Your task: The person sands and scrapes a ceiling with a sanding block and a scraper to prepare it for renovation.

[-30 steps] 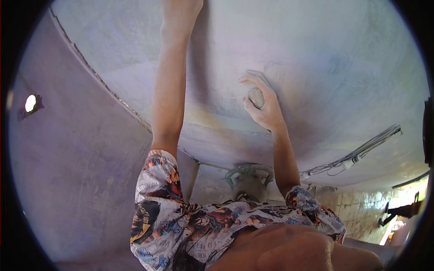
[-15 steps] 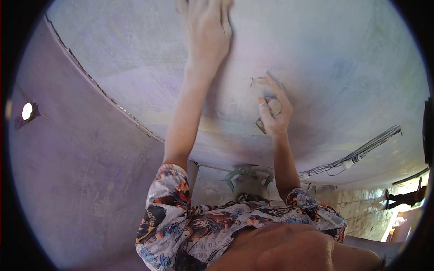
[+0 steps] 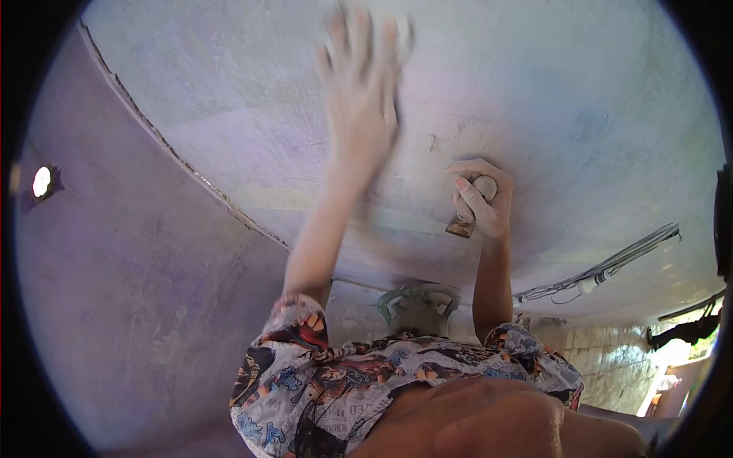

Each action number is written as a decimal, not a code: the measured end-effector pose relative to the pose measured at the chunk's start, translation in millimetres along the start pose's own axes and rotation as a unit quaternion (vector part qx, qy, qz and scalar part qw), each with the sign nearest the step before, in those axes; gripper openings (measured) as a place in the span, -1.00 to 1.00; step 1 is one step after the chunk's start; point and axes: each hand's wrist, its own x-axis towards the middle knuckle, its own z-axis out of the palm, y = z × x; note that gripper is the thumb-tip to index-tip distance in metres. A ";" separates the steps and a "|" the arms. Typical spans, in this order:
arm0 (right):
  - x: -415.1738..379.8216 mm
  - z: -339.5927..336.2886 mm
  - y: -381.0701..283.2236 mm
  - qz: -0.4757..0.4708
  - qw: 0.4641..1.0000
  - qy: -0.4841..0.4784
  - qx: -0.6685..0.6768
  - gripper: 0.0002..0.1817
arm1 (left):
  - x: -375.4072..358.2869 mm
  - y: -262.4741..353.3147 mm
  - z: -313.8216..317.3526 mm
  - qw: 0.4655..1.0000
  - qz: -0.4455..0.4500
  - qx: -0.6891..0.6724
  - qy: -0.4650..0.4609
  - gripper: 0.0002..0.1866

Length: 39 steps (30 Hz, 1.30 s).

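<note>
My left hand lies over the pale plastered surface, fingers stretched out and smeared by motion. A whitish blurred patch shows at its fingertips on the right. Lower and to the right, my right hand curls around a small hand tool with a pale rounded end and a flat brownish end that juts out below the thumb. Its knuckles are close to the same surface. The middle of the tool is hidden by the fingers. A small mark sits on the plaster between both hands.
A bundle of cables with a white fitting runs along the surface at right. Left of a rough crack line is a lilac wall with a bright opening. A green rounded frame stands below. A dark-clothed person is at far right.
My left hand has moved down in the view, its fingers now spread and in sight. My right hand has shifted down and right with the tool, its fingers more curled.
</note>
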 end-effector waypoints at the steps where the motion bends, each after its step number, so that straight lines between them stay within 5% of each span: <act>1: 0.7 -1.1 0.1 -0.003 1.000 -0.010 -0.005 -0.85 | -33.0 -0.8 1.9 1.000 0.000 0.004 0.003 -0.51; 3: 0.6 0.0 -0.7 0.003 1.000 -0.013 -0.001 -0.85 | -69.5 -5.0 1.1 0.992 -0.027 0.009 -0.120 -0.50; 7: 3.2 -2.3 -2.4 0.024 0.999 -0.023 -0.029 -0.86 | 75.6 -48.6 -27.1 0.999 -0.005 0.020 0.028 -0.53; 9: 3.1 -1.9 -4.0 0.031 0.999 -0.020 -0.032 -0.87 | 97.7 -34.3 -28.5 0.987 -0.074 0.045 0.134 -0.54; 10: 3.0 -1.6 -3.7 0.034 0.999 -0.021 -0.035 -0.88 | 65.2 -35.4 -30.1 0.996 -0.078 0.018 0.026 -0.48; 12: 2.0 -4.9 -3.0 0.036 0.999 -0.021 -0.036 -0.88 | -17.3 -1.9 -4.4 0.997 -0.077 -0.021 0.022 -0.47; 15: 3.1 -3.3 -1.7 0.030 0.999 -0.021 -0.035 -0.89 | -35.7 -3.3 -8.6 0.996 -0.074 -0.026 -0.037 -0.43; 19: 4.4 -0.5 -5.9 0.044 0.998 -0.018 -0.038 -0.92 | 94.6 -33.9 -30.6 0.992 -0.039 0.070 0.100 -0.53; 22: 4.7 -1.7 -5.2 0.041 0.998 -0.022 -0.045 -0.94 | 30.6 -24.9 -20.3 0.999 -0.027 -0.017 0.044 -0.35; 26: 3.2 -3.6 -0.1 0.056 0.997 -0.034 -0.034 -0.95 | -46.4 -29.4 -8.6 0.999 -0.050 -0.010 0.006 -0.48; 28: 4.6 -1.3 -2.3 0.056 0.998 -0.021 -0.010 -0.95 | 21.4 -53.8 -27.0 0.999 0.031 0.005 0.023 -0.46; 30: 5.6 2.5 1.5 0.045 0.999 -0.013 -0.019 -0.95 | 114.0 -78.4 -31.8 0.989 -0.012 0.013 0.144 -0.52; 33: 9.7 -1.4 1.3 0.024 0.999 -0.004 -0.031 -0.95 | 119.6 -60.7 -26.5 0.987 -0.024 0.017 0.156 -0.50; 34: 7.0 -1.6 2.9 0.018 0.999 -0.010 -0.035 -0.95 | 72.3 -73.6 -15.4 0.995 -0.094 0.024 0.013 -0.38; 35: 6.5 -1.5 4.6 0.017 0.999 -0.012 -0.032 -0.95 | 29.1 -35.1 -5.9 0.997 -0.042 0.064 0.030 -0.25; 39: -0.3 -7.0 6.7 0.031 0.999 0.006 0.007 -0.94 | -213.6 36.1 46.5 0.980 -0.162 -0.008 -0.112 -0.18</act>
